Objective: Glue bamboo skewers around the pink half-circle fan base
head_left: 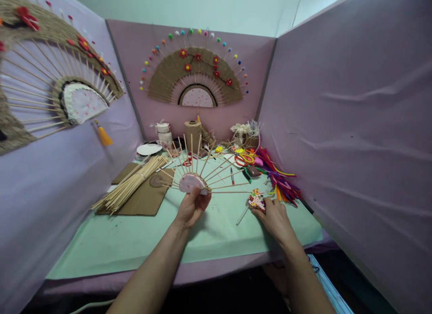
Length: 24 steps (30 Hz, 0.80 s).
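Note:
My left hand (194,208) pinches a half-round fan base (191,182) covered in pale, pink-spotted cloth, holding it above the table. Thin wooden sticks (222,172) spread out from its curved edge like a fan frame. At the right, my right hand (275,215) is closed round what looks like a hot glue gun (255,200) with a bright multicoloured pattern. A translucent glue stick (242,216) juts from it down to the left. The tip of one fan stick reaches close to the glue gun, and I cannot tell whether they touch.
A bundle of wooden sticks (135,181) lies on brown cardboard (148,203) at the left. Colourful pipe cleaners (281,179), red scissors (188,161) and a pen (232,175) lie on the green tablecloth (216,233). Finished fans (199,75) hang on the partitions.

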Available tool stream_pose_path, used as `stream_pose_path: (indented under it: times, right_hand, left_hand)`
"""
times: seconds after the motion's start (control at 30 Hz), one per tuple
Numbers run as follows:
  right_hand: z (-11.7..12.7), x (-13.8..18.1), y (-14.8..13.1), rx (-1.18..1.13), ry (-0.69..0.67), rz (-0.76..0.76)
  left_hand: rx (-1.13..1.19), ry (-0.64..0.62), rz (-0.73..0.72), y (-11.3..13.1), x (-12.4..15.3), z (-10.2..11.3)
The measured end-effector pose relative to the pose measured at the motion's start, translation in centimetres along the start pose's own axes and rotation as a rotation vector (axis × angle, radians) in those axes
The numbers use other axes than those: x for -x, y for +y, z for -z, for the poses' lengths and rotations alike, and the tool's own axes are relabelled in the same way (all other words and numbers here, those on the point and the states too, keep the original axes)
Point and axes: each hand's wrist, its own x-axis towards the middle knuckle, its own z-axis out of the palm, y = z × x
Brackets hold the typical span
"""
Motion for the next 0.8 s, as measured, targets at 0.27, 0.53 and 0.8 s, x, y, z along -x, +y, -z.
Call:
stream_pose_path:
  times: [0.27,0.53,0.8]
  right_hand:
    - [1.4,0.0,0.1,-0.564,-0.02,-0.038]
    - [4.3,3.3,-2.9,-1.597,-0.47,-0.123]
    - [3.3,5.7,-7.4,-1.417,-0.276,0.023]
  left_hand:
    - [0.06,0.005,-0.004,0.1,-0.4,0.3]
    - [0.071,0.02,-0.133,0.1,-0.7,0.0]
    - [-0.028,-0.151,-0.131,-0.3,-0.6,0.8]
